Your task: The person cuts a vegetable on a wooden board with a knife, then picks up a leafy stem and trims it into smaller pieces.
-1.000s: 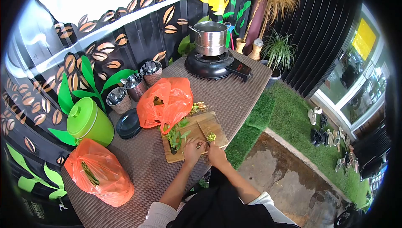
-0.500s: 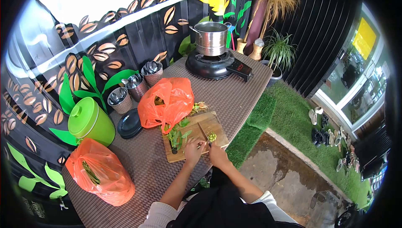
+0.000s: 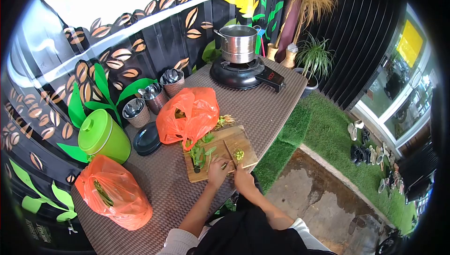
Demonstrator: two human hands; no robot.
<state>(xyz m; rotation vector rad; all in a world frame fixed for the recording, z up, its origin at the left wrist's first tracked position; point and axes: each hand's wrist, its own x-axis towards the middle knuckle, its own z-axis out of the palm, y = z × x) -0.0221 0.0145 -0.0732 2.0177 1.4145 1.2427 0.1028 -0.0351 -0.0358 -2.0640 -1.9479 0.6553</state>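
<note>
My right hand (image 3: 243, 180) is wrapped round the handle of a knife (image 3: 228, 149), its blade pointing away from me over the wooden cutting board (image 3: 213, 143). Just left of the blade, my left hand (image 3: 218, 171) is closed on some green stems, mostly hidden by the fingers. A small heap of chopped green pieces (image 3: 239, 154) lies to the right of the knife. Leafy greens (image 3: 200, 155) rest on the board's left side, partly under an orange plastic bag (image 3: 187, 119). Trimmed root ends (image 3: 225, 121) lie beyond the board.
A second orange bag (image 3: 115, 194) stands at the left, near a green lidded container (image 3: 104, 135) and stacked dark plates (image 3: 146, 138). Behind are cutlery cups (image 3: 154, 96). A steel pot (image 3: 237, 44) sits on a portable stove (image 3: 236, 74) at the far end. The table edge (image 3: 276, 135) runs along the right.
The whole view has shifted slightly. My hands stay close together at the board's near edge, with the right hand and knife moved only a little.
</note>
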